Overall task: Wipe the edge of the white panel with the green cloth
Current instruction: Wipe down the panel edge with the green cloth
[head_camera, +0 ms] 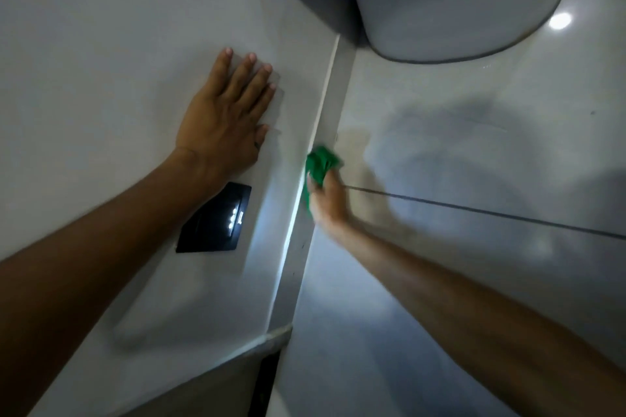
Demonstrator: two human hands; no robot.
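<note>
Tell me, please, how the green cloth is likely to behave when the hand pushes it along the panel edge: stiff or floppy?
Probably floppy: the green cloth sits bunched in folds in the right hand, so it should mould around the white panel's edge. It looks light, since a few fingers carry it. It might slip or unfold if the grip loosens.

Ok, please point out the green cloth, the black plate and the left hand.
green cloth (320, 161): head view, bunched upper part.
black plate (214, 218): head view, middle of its face.
left hand (223, 115): head view, back of hand.

Green cloth (320, 162), white panel (135, 44), black plate (215, 218).
</note>
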